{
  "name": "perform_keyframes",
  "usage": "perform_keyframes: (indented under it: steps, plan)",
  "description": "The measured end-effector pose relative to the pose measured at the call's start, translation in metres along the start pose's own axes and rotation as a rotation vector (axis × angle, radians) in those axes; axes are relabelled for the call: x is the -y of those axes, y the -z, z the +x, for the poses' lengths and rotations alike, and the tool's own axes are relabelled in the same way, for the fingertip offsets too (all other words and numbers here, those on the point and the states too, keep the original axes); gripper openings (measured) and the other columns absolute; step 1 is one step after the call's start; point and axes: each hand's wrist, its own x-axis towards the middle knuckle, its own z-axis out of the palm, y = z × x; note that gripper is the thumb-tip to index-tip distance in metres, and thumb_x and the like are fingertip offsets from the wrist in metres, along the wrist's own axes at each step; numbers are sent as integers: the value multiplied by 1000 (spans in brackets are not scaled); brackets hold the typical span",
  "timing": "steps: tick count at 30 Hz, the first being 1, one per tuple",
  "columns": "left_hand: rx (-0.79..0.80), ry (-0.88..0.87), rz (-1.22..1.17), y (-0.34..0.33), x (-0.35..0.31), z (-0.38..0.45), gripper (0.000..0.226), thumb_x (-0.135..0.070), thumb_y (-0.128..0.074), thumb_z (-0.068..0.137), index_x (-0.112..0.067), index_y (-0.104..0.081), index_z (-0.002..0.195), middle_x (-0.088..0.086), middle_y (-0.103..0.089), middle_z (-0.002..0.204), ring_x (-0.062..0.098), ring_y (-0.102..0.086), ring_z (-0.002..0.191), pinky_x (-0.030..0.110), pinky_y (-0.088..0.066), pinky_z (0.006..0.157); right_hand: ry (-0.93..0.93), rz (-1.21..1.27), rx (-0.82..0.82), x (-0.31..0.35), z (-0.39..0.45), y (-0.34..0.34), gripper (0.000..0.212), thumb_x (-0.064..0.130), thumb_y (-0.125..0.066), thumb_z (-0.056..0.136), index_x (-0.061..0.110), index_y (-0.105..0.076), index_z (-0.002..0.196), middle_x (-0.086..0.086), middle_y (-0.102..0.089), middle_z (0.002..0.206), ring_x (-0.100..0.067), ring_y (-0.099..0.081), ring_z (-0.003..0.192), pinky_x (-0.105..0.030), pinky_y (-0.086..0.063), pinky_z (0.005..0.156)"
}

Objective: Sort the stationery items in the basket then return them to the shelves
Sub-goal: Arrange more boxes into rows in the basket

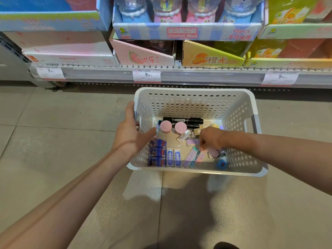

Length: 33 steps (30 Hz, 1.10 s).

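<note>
**A:** ok so where's everything at? I see a white perforated basket (195, 103) on the tile floor (53, 133), right up against the bottom shelf (179, 76).

**B:** yep. Left hand (129, 133) is on the basket's left wall, thumb hooked over the rim on the inside, fingers wrapped round the outside, so it's holding the basket. Right hand (210, 139) is reaching down inside, fingers curled and pinching at the pastel erasers (195, 156), the purple/teal/pink strips lying fanned out just under its fingertips. Can't tell exactly which one it's got.

**A:** what else is in there?

**B:** between the two hands: two pink round caps (173, 127), with two black markers (183, 121) lying just beyond them along the far wall. Below the left hand there's a neat stack of three dark blue boxes (157, 152), and beside those two white-and-blue erasers (173, 157) standing side by side. Near the right wrist, toward the person, a small blue sharpener (221, 164). Some clear and gold little packs (190, 134) just beyond the right hand, too small to make out.

**A:** shelf?

**B:** Crystal Mud display box (186, 32) above, 9.90 price tags (146, 75) on the rail.
</note>
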Motion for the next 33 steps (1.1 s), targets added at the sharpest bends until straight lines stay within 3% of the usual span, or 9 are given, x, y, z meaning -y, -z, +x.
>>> perform_keyframes:
  steps: [3,6,13,16,20,23,33]
  plan:
    - [3,-1,1,0,1,0,92,-26,-75,78,-27,-14,148,-5,-54,103,0,-52,70,17,-39,53,1,-39,-27,5,0,-5,24,22,-63,88,5,-68,105,-10,-68,105,-23,-61,97,-27,-43,75]
    - [-10,-1,-2,0,2,0,92,-27,-75,78,-28,-16,147,-4,-57,101,1,-54,73,26,-44,59,8,-76,-53,7,1,-12,24,20,-63,87,6,-65,107,-10,-66,109,-23,-60,103,-30,-47,82]
    - [-10,6,6,0,2,1,91,-27,-75,78,-28,-15,147,-4,-57,102,11,-58,76,28,-46,65,1,-74,-123,8,1,-13,27,22,-67,84,5,-63,104,-9,-64,108,-23,-59,102,-28,-46,81]
    - [-9,5,2,0,2,1,92,-27,-75,78,-29,-15,147,-4,-56,106,7,-56,75,28,-47,66,-7,-101,-150,7,-1,-14,22,18,-61,87,6,-60,106,-10,-62,110,-22,-57,99,-30,-47,84]
    - [-9,0,12,0,1,1,91,-26,-75,79,-28,-15,148,-6,-55,101,12,-58,79,25,-45,62,-1,-183,-166,7,-1,-19,23,14,-54,89,9,-58,111,-10,-62,111,-24,-58,101,-30,-48,81]
    - [-7,-3,16,-1,2,1,91,-25,-75,78,-28,-15,147,-6,-54,102,5,-55,73,18,-42,53,-2,-240,-199,7,2,-26,20,13,-57,87,11,-57,108,-8,-63,107,-24,-60,97,-32,-50,79]
    - [-3,16,2,-1,3,2,92,-27,-75,78,-29,-15,147,-6,-56,103,15,-58,80,20,-42,56,64,-352,-195,9,2,-26,24,9,-60,85,12,-59,108,-6,-62,106,-24,-60,98,-32,-51,80]
